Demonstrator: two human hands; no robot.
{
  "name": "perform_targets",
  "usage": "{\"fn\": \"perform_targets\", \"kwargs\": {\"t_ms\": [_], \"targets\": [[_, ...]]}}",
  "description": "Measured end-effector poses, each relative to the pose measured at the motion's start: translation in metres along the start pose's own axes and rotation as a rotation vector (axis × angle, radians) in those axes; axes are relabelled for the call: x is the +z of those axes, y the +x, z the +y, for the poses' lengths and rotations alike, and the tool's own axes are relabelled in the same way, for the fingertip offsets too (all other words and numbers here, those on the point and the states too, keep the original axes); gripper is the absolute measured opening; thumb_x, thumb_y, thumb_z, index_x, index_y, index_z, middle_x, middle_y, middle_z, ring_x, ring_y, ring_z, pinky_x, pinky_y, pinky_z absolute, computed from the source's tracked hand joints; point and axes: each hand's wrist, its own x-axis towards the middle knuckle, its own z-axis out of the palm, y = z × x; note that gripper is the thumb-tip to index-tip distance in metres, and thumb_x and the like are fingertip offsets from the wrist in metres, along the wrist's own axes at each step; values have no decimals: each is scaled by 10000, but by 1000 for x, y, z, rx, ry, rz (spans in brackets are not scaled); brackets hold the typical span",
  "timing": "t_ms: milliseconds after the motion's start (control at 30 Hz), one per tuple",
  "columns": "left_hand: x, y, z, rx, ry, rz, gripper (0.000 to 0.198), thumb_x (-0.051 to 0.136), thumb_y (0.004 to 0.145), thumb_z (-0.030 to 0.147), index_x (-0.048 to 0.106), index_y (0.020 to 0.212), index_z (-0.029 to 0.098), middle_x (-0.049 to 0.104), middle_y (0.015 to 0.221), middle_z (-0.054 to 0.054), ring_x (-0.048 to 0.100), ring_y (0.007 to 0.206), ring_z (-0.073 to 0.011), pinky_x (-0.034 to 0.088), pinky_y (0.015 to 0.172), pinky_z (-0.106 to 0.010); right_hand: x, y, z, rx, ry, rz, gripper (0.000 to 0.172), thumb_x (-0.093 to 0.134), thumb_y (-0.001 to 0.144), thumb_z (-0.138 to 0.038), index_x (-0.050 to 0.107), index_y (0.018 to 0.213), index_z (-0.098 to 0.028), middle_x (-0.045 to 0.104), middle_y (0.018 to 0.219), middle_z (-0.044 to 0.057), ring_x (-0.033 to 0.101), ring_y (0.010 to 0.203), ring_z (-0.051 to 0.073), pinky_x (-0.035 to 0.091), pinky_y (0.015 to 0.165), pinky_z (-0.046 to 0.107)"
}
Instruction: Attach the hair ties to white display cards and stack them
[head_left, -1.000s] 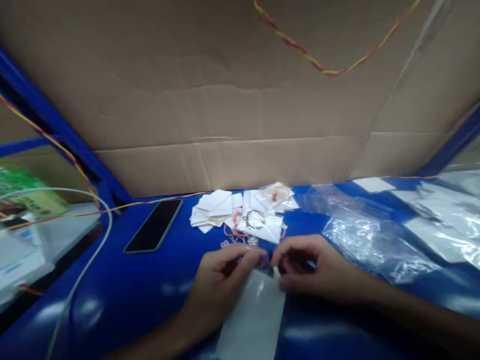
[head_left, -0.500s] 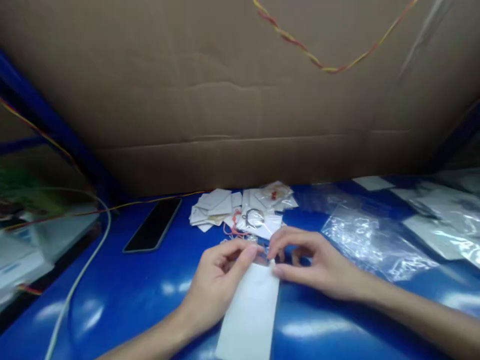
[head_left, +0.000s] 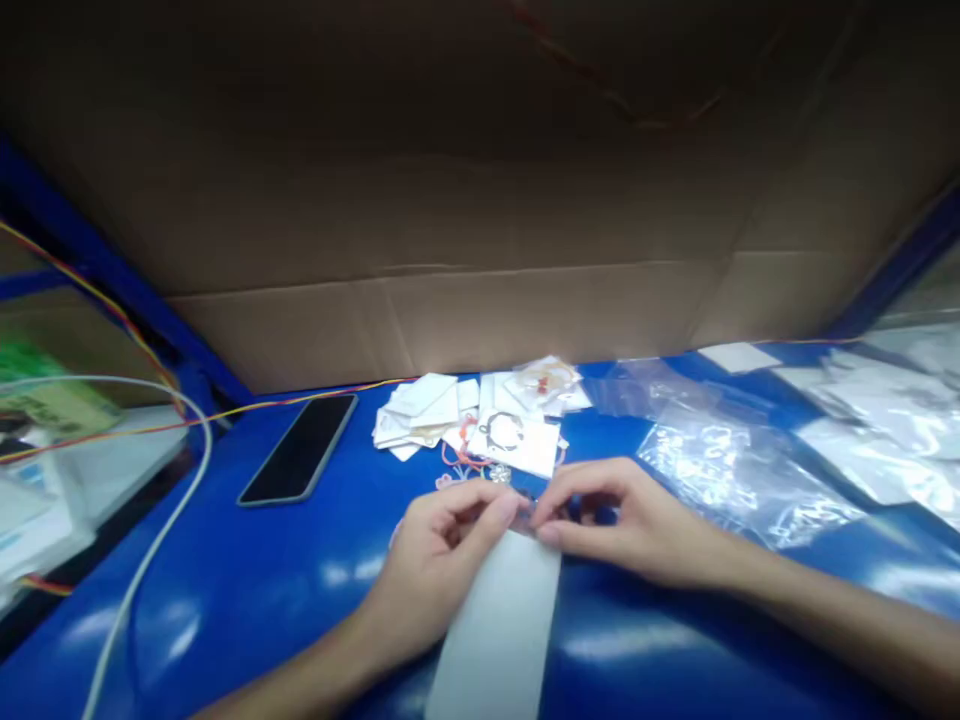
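A long white card (head_left: 499, 625) stretches from my fingertips down to the bottom edge of the view. What looks like a see-through plastic edge shows at its top, between the fingertips. My left hand (head_left: 450, 555) pinches the top left corner between thumb and fingers. Close beside it, my right hand (head_left: 619, 525) pinches the top right corner, thumb and forefinger together. The fingertips partly hide the top edge. Just beyond the hands lie a silvery trinket (head_left: 500, 473), red cord (head_left: 465, 455) and a dark ring-shaped bracelet on a white card (head_left: 504, 432).
A heap of small white cards (head_left: 416, 408) lies against the cardboard wall (head_left: 465, 320). A phone (head_left: 300, 450) rests left of it. Clear plastic bags (head_left: 720, 480) and white packets (head_left: 885, 430) spread to the right. A pale cable (head_left: 161, 535) loops across the left side.
My right thumb and fingers have closed together at the card's top edge, nearer my left fingertips. The left hand keeps its pinch. The view has tilted slightly.
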Motion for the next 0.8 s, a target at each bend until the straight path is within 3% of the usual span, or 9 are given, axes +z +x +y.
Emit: {"fn": "perform_targets", "kwargs": {"t_ms": [333, 800], "targets": [[0, 3, -2, -34, 18, -189, 266, 619, 973, 334, 768, 828, 167, 743, 796, -22, 626, 721, -155, 465, 647, -210, 2, -1, 2, -87, -106, -43, 151, 777, 875, -308, 814, 839, -166, 688, 785, 26, 591, 683, 144, 444, 603, 245], [0, 2, 2, -27, 74, -221, 259, 607, 970, 295, 792, 846, 162, 763, 797, -31, 658, 749, -176, 488, 670, -225, 3, -2, 10, -133, -80, -88, 122, 777, 874, -281, 833, 851, -175, 712, 764, 29, 629, 641, 142, 478, 582, 240]]}}
